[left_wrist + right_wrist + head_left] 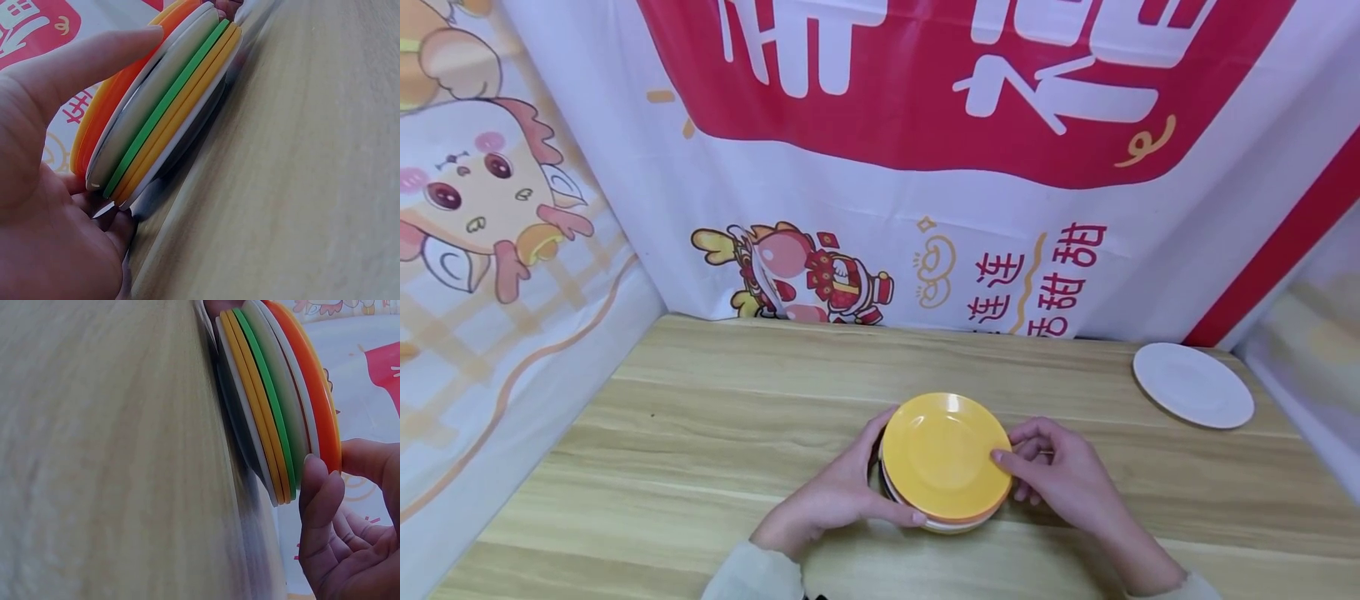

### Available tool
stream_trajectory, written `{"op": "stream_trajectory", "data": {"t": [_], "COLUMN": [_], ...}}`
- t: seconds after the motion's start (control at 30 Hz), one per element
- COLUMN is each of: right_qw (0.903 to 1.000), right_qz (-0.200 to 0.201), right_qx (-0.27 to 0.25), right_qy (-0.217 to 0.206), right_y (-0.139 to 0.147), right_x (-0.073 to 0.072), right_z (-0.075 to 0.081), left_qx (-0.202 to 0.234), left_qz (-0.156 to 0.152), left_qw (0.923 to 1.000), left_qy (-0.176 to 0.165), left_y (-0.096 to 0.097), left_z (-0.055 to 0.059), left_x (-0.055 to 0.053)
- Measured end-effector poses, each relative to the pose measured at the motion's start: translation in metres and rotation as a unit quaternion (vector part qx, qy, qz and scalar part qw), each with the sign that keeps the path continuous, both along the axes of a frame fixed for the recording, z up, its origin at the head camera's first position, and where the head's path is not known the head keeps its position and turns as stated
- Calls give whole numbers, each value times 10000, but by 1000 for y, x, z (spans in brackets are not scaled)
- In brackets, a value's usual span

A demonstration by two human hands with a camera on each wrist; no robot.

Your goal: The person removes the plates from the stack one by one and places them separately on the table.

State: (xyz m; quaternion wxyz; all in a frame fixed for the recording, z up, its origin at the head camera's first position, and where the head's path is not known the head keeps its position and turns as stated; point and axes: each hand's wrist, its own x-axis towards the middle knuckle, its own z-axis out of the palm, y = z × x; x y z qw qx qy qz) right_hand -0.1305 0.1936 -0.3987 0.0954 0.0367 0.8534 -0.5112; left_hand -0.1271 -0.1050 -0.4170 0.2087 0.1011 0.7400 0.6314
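Note:
A stack of small round plates stands on the wooden table, with a yellow plate [947, 454] on top. Beneath it come an orange rim [312, 375], pale ones, a green plate [265, 381], further yellow edges, a white one and a dark one at the bottom. My left hand [850, 492] grips the stack from the left, thumb along the near upper rims and fingers low around the far side. On the right, my right hand [1063, 475] pinches the upper rim, thumb on top of the yellow plate and fingertips under the orange edge.
A white plate [1193, 385] lies apart at the back right of the wooden table [700, 433]. Printed cloth [850, 200] hangs behind the table and along both sides.

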Motion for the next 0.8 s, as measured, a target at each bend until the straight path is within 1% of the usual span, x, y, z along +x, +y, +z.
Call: {"op": "stream_trajectory", "data": {"t": [0.23,0.43,0.6,0.8], "right_qw": [9999,9998,9996,9995], "right_qz": [4,34,62,97], "right_qx": [-117,-200,-279,-315], "right_qy": [-78,-11,54,13], "right_y": [0,0,1,2], "right_x": [0,1,1,1], "right_z": [-1,-2,-1,-1], "left_qx": [-38,41,90,88], "left_qz": [5,-36,-96,-120], "left_qw": [9999,9998,9997,9997], "left_qy": [113,187,185,180], "left_y": [0,-1,-1,-2], "left_z": [-1,-2,-2,-3], "left_x": [1,0,0,-1]}}
